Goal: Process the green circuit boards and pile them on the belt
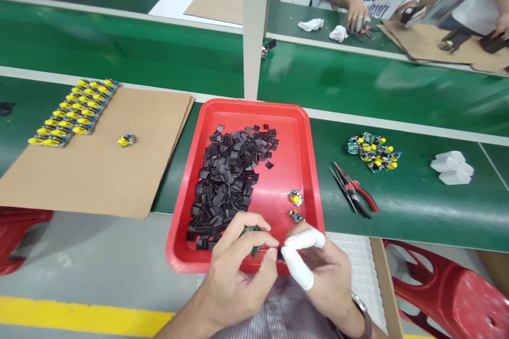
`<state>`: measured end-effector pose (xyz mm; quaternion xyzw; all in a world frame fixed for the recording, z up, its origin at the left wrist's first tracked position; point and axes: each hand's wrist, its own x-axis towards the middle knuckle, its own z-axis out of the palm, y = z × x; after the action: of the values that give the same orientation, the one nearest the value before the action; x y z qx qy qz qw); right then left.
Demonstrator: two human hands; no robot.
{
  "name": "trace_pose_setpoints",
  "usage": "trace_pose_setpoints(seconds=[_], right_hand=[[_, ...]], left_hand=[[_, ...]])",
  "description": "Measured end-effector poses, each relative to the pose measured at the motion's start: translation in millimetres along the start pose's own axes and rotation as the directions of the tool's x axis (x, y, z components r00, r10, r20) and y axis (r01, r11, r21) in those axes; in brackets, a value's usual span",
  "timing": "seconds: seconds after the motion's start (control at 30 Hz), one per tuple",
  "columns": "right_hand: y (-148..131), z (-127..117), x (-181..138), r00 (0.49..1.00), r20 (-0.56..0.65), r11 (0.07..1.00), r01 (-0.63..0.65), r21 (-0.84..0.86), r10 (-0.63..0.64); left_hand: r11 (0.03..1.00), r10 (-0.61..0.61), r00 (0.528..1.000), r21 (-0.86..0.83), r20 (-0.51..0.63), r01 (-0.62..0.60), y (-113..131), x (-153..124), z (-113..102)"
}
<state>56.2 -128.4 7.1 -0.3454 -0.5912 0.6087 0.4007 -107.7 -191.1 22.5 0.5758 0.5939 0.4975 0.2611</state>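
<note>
Over the near edge of the red tray [313,180], my two hands meet at the fingertips. My left hand [240,270] is closed around a small green circuit board [251,234], mostly covered by the fingers. White finger covers sit on the thumb and index finger of my right hand [324,265], which pinches a small black piece [280,253] close to my left fingertips. Many black pieces like it [228,185] fill the tray's left side. Two small circuit boards, one with a yellow part [295,198] and one lying below it [296,216], rest at the tray's right.
Rows of yellow-topped boards [75,111] and a single one [126,140] lie on cardboard [107,180] at left. Right of the tray are pliers [356,188], tweezers [342,186], a board pile [374,151] and white pieces [452,168]. Co-workers' hands [357,10] work across the bench.
</note>
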Motion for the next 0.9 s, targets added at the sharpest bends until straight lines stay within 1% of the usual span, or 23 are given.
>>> trace_pose_setpoints(seconds=[0.13,0.3,0.4,0.53,0.6,0.67,0.7,0.73,0.77,0.8,0.87,0.9], right_hand=[[-2,0,0,1.000,0.019,0.999,-0.023,0.024,0.023],[-4,0,2,0.999,0.049,1.000,-0.018,0.011,0.018],[-4,0,2,0.999,0.050,1.000,-0.008,-0.016,0.009],[-4,-1,2,0.996,0.067,0.995,0.059,-0.078,-0.054],[-4,-4,1,0.985,0.129,0.983,0.136,-0.127,-0.119],[-4,-6,1,0.962,0.199,0.958,0.223,-0.179,-0.186],[-4,-7,0,0.954,0.213,0.946,0.255,-0.199,-0.212],[-3,-8,0,0.953,0.202,0.940,0.268,-0.211,-0.226],[-2,-8,0,0.961,0.169,0.945,0.250,-0.211,-0.217],[-1,-8,0,0.976,0.122,0.960,0.203,-0.194,-0.181],[3,-6,0,0.998,0.032,0.993,0.051,-0.108,-0.048],[4,-5,0,1.000,0.004,0.998,-0.029,-0.051,0.029]], left_hand=[[1.000,-0.008,1.000,0.008,0.029,0.008,2,2,-2],[0.996,0.017,0.998,0.082,0.066,-0.022,8,5,-6],[0.986,0.034,0.998,0.160,0.056,-0.042,10,5,-5],[0.966,0.076,0.996,0.249,-0.036,-0.065,10,1,1],[0.962,0.094,0.991,0.265,-0.097,-0.065,10,0,7],[0.962,0.098,0.982,0.268,-0.164,-0.051,9,-1,13],[0.964,0.093,0.977,0.264,-0.193,-0.039,8,-1,16],[0.966,0.089,0.972,0.257,-0.218,-0.031,7,-2,18],[0.969,0.085,0.969,0.245,-0.230,-0.027,6,-2,19],[0.973,0.078,0.969,0.231,-0.233,-0.023,4,-3,19],[0.979,0.048,0.974,0.203,-0.223,-0.002,0,-4,18],[0.982,0.023,0.976,0.187,-0.219,0.018,-2,-5,15]])
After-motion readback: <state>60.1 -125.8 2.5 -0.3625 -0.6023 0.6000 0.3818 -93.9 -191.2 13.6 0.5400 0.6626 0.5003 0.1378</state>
